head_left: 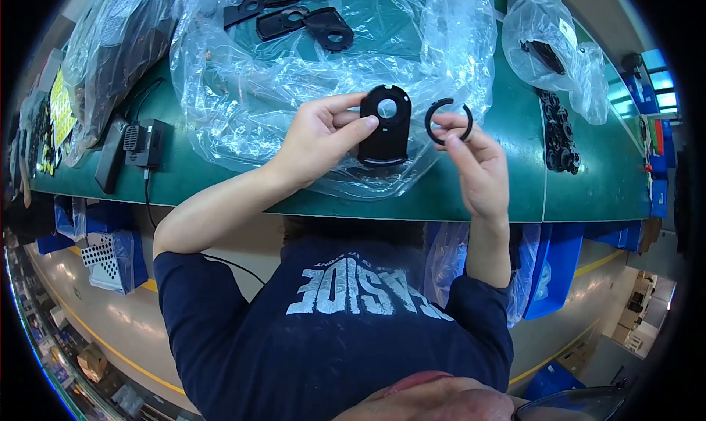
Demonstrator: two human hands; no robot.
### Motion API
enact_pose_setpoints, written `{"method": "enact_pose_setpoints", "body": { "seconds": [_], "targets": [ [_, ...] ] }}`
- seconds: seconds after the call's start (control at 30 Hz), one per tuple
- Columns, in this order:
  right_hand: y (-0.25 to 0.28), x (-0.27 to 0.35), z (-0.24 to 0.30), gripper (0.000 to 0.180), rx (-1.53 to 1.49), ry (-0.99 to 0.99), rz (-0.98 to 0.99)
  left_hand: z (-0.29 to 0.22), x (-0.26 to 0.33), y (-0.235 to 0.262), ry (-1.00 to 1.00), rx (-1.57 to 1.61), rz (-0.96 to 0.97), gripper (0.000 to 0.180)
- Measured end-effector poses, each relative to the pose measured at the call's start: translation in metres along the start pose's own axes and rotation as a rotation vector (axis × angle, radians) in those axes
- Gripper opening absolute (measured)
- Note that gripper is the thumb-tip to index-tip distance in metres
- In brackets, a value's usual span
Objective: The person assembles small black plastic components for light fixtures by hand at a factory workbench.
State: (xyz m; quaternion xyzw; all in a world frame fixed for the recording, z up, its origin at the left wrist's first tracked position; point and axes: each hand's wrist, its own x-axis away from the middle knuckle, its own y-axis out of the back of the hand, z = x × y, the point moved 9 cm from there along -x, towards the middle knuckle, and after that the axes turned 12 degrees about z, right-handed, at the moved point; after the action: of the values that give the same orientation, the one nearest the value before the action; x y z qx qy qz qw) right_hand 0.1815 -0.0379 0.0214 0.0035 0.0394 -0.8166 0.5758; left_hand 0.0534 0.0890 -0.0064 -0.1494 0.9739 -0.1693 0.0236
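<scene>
My left hand point(323, 134) grips a flat black plastic plate point(385, 138) by its left edge, thumb on the face. The plate is held upright, its rounded end up, with a round hole near the top. A short distance to the right, my right hand point(479, 167) pinches a black ring point(427, 122) between thumb and fingers; the ring has a gap in it. Plate and ring are apart. Beneath both hands lies a clear plastic bag point(294, 90) on the green table point(485, 200).
Several similar black plates point(329, 30) lie on the bag at the far side. A pile of black rings point(559, 138) sits to the right, near a clear bag point(540, 35) with a dark part inside. At left stand a small black device point(143, 143) with a cable and another bag point(118, 53).
</scene>
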Motion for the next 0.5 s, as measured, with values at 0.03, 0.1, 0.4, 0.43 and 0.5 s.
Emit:
{"method": "enact_pose_setpoints", "body": {
  "seconds": [0.03,0.1,0.4,0.43,0.5],
  "targets": [
    [0.009,0.003,0.005,0.011,0.079,0.031,-0.035,-0.002,0.001,0.001,0.002,0.022,-0.011,0.042],
    [0.031,0.014,-0.003,0.014,0.159,-0.083,-0.012,0.002,0.0,0.002,0.027,0.024,-0.003,0.043],
    [0.06,0.052,-0.005,0.035,0.887,-0.388,-0.123,0.008,0.003,0.0,0.08,0.078,-0.039,0.034],
    [0.057,0.052,0.003,0.037,0.986,-0.371,-0.163,0.011,0.003,0.0,0.096,0.09,-0.047,0.034],
    [0.058,0.053,0.013,0.031,1.149,-0.456,-0.188,0.013,0.003,0.001,0.113,0.103,-0.052,0.034]
  ]
}}
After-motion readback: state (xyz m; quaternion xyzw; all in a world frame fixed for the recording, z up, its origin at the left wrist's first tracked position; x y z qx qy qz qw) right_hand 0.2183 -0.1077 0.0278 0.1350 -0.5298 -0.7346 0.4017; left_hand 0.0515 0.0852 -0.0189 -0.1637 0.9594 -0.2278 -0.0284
